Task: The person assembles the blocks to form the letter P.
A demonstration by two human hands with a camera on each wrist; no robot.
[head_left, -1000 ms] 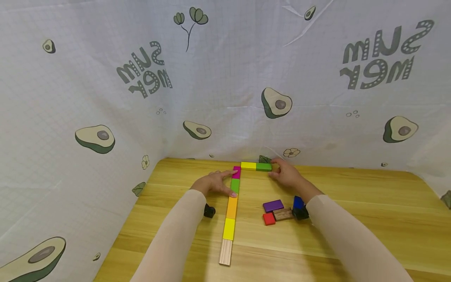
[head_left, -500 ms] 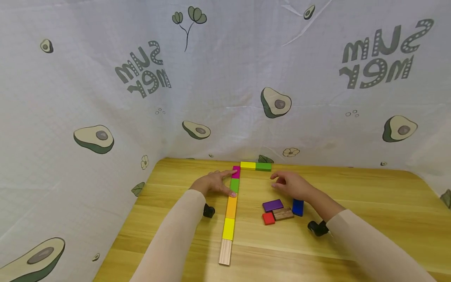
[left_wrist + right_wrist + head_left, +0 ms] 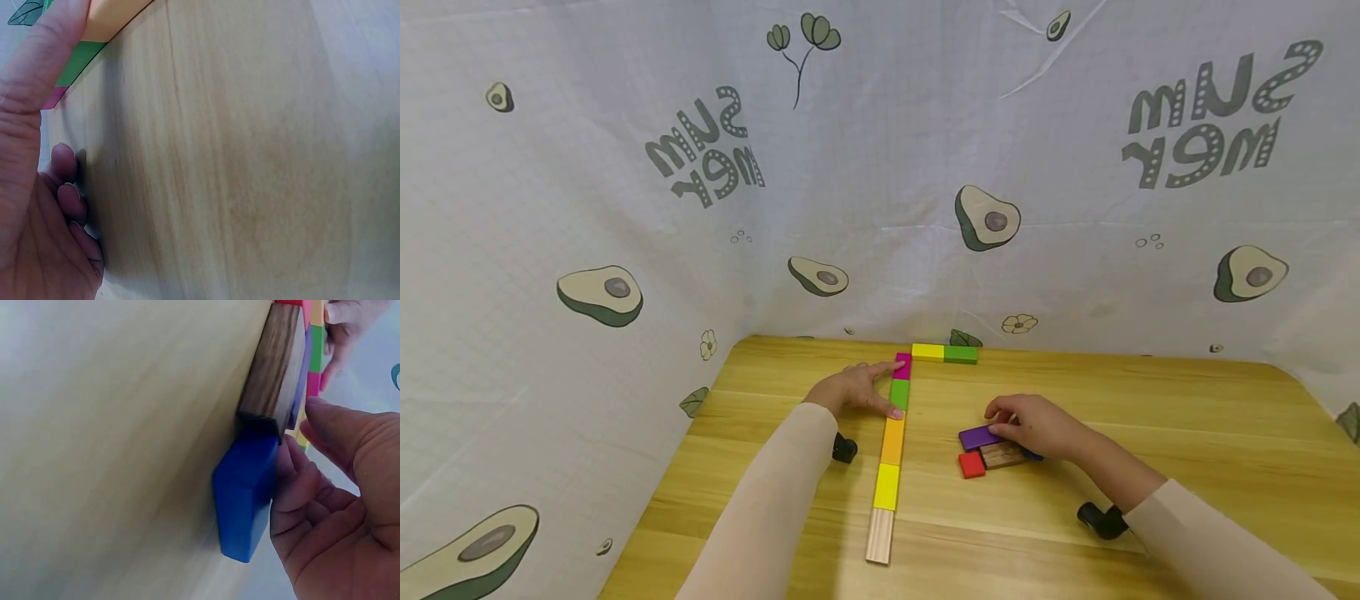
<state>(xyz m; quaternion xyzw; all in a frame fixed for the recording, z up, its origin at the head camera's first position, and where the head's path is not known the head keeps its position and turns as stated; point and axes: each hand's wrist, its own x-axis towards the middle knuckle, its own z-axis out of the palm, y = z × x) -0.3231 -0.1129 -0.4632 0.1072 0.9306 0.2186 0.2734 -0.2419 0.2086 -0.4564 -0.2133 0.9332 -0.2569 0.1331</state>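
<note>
In the head view a line of flat blocks runs along the table: magenta block (image 3: pixel 903 374), green block (image 3: pixel 899 393), orange block (image 3: pixel 892 442), yellow block (image 3: pixel 887 487) and pale wooden block (image 3: pixel 880 536). My left hand (image 3: pixel 853 389) rests spread over its far part, forefinger on the magenta block and thumb at the green-orange joint. Loosely bent, my right hand (image 3: pixel 1037 425) is at the right end of a purple block (image 3: pixel 976 437), with no grip visible. Beside that lie a brown wood-grain block (image 3: pixel 1000 456), a red block (image 3: pixel 972 464) and a blue block (image 3: pixel 244 494), partly covered by the hand in the head view.
A second yellow block (image 3: pixel 928 352) and a dark green block (image 3: pixel 961 355) form a row to the right from the line's far end. A printed white curtain (image 3: pixel 880 167) stands behind the wooden table (image 3: pixel 1187 467). A black wrist camera (image 3: pixel 1101 521) shows under the right forearm.
My right hand has left the dark green block at the back and come down toward me to the purple block, covering most of the blue one. My left hand has stayed put.
</note>
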